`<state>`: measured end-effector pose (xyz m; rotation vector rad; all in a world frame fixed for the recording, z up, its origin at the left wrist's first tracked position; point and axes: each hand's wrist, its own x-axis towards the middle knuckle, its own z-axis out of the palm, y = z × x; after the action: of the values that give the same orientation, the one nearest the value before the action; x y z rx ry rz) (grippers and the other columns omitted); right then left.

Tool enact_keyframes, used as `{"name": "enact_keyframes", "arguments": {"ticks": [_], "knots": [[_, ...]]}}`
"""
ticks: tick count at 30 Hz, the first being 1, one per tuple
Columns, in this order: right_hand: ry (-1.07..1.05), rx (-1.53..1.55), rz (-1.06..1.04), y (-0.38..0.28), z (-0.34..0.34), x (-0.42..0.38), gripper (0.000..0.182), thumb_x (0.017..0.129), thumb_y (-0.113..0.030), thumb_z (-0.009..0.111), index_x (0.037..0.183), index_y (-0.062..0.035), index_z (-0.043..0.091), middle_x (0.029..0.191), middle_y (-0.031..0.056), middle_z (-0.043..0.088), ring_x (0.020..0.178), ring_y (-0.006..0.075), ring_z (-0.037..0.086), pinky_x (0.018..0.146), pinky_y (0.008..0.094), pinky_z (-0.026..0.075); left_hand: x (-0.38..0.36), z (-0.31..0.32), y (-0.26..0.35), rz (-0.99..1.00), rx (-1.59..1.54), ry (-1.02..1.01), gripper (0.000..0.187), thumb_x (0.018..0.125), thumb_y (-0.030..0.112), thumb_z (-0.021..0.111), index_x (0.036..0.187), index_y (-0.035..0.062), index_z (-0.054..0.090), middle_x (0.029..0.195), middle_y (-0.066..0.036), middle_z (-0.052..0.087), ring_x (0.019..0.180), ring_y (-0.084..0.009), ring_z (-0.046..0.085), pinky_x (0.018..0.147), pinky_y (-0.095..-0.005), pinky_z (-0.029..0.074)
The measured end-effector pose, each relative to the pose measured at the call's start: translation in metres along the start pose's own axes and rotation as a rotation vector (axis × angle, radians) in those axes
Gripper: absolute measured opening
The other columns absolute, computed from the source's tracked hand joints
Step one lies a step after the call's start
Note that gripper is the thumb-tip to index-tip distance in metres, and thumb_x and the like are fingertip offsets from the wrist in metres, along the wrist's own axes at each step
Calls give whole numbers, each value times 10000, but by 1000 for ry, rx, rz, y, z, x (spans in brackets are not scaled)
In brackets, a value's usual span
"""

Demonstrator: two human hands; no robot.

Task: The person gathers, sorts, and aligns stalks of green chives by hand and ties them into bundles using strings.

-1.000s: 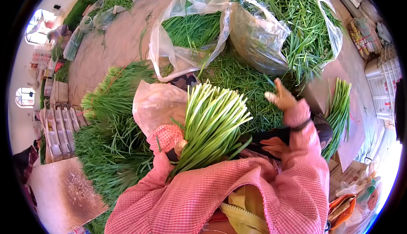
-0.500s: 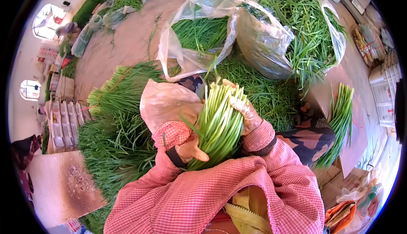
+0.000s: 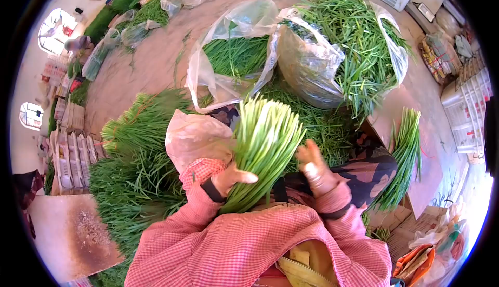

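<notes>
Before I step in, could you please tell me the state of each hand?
Left hand: holding the bunch of green stalks, thumb in front.
Right hand: open beside the bunch, nothing visible in it.

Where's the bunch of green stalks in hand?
In the head view, the bunch is near the centre, in the left hand, pale ends away from the body, with the open right hand just right of it.

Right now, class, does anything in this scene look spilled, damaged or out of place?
The pale board at lower left has a dark, scorched-looking patch, odd against its plain surface. Loose green leaves spill over the right-hand bag.
</notes>
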<state>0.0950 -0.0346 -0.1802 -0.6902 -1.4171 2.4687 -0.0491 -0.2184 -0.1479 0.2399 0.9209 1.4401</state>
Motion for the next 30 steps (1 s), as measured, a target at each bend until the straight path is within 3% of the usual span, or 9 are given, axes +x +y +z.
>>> {"name": "enact_keyframes", "arguments": {"ticks": [1,8,11,19,21,22,25,27,30], "knots": [[-173,132,-288,19,15,2,844,757,-325,669,1365,-60,146,1215,105,435,1126,203,418,963,348,336,14,5,3,60,179,-17,630,666,116,676,1235,14,426,1179,-100,522,1052,-179,511,922,-312,388],[16,223,-33,-14,41,13,570,681,-82,745,1170,-65,452,1052,27,577,922,160,556,807,304,458,43,47,-3,246,1046,164,844,613,148,774,1295,35,290,1210,-107,428,1150,-170,363,966,-298,311],[29,548,37,-11,37,11,475,697,-76,719,1119,-58,502,1017,31,592,884,156,571,774,297,472,34,52,6,82,560,36,1152,573,229,801,1354,-22,-7,1318,-158,301,1229,-215,291,1006,-305,259],[138,237,-236,0,47,26,515,748,-70,661,1209,-44,434,1063,49,568,904,153,562,798,292,465,35,35,-20,-27,651,106,849,555,143,804,1252,8,338,1112,-57,498,1038,-169,460,904,-292,370],[233,14,-577,0,49,28,806,731,-79,682,1362,-45,181,1314,127,358,1119,230,445,929,326,373,33,33,-31,-23,467,171,830,557,141,797,1245,6,351,1092,-57,514,1024,-169,471,899,-288,374],[419,-452,-686,-10,44,25,857,718,-94,695,1373,-47,144,1334,152,325,1147,265,419,955,350,343,34,31,-35,-22,290,226,811,559,139,789,1237,5,364,1072,-56,531,1010,-170,483,893,-283,378],[593,-981,-801,-32,42,17,705,700,-132,699,1294,-20,336,1306,232,342,1220,340,337,1028,397,233,35,20,-38,75,469,251,727,600,72,750,1231,21,392,1104,-36,512,1004,-164,475,883,-284,381],[532,-1190,-947,-13,25,27,308,747,-153,647,1002,-3,557,1220,218,448,1204,339,351,1006,398,266,32,11,-43,116,581,295,759,591,73,749,1248,12,374,1126,-53,502,1032,-174,462,910,-290,364],[655,-831,-860,-20,-26,61,70,821,-128,552,809,-65,580,781,75,583,728,206,563,651,316,473,21,13,-34,120,760,347,825,566,90,750,1276,-5,339,1167,-102,482,1088,-211,436,960,-306,325]]}}
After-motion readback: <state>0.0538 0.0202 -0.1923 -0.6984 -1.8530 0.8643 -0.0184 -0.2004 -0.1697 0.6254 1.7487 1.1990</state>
